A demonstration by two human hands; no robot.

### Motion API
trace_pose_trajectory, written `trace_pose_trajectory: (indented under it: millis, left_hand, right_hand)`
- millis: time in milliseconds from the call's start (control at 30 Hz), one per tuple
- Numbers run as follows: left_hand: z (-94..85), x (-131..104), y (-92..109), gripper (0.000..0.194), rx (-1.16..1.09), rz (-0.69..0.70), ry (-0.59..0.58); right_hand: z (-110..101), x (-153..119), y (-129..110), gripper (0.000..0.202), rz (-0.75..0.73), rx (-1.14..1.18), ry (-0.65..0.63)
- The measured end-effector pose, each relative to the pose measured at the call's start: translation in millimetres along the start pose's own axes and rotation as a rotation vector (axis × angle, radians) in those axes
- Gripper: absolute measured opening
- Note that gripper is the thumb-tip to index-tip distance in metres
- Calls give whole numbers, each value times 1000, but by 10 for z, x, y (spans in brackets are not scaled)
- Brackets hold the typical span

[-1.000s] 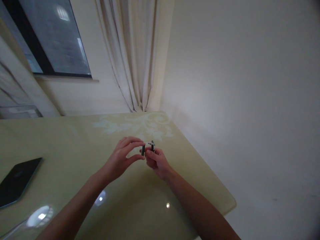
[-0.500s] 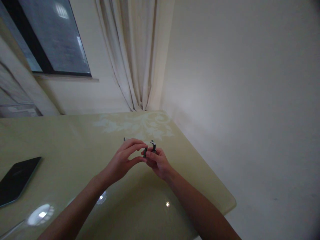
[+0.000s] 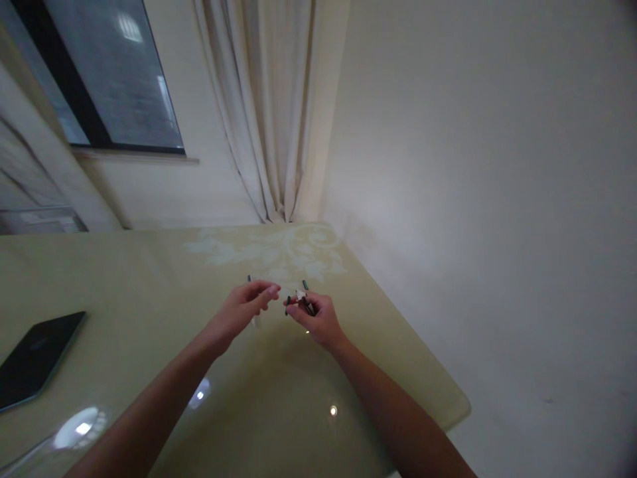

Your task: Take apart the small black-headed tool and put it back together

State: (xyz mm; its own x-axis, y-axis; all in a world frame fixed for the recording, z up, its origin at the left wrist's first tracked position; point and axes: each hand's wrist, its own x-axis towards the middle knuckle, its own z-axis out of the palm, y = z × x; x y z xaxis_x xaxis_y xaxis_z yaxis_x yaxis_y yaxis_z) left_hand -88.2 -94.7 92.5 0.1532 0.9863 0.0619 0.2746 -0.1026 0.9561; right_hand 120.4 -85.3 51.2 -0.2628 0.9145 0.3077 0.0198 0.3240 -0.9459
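Note:
Over the table, my right hand [image 3: 318, 322] is closed on a small dark-and-white jointed object [image 3: 301, 296], pinched between thumb and fingers. Dark pieces stick out from it at the top and on the left; its kind is too small to make out. Just left of it, my left hand [image 3: 249, 302] hovers apart with its fingers stretched out and nothing visible in them. A thin dark tip [image 3: 249, 278] shows behind the left hand, and a small pale thing [image 3: 256, 322] lies partly hidden under its fingers.
The glossy pale green table [image 3: 149, 285] carries a dark flat tablet-like device [image 3: 40, 358] at the left. A plain wall [image 3: 472, 199] runs along the table's right edge. Curtains [image 3: 269, 113] and a window [image 3: 114, 79] stand beyond the far edge.
My left hand has moved off the dark piece and drawn back to the left. The object in my right hand is now turned differently, showing more of its white part.

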Motion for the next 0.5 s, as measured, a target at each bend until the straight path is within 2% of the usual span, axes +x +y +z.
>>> trace_pose_trajectory:
  millis: [100,267,367,500]
  left_hand:
    - [-9,-5,-48,62,-75,-140,-95]
    - [49,-62,-16,58,-84,-176,-238]
    - [72,-70,-2,54,-103,-175,-259]
    - [75,-67,-12,49,-96,-161,-261]
  right_hand:
    - [-10,-26,-31,29,-153,-160,52]
    - [-13,-53,-31,17,-395,-386,55]
    - [-20,-67,-18,21,-456,-446,51]
    - [-46,-84,5,24,-461,-507,19]
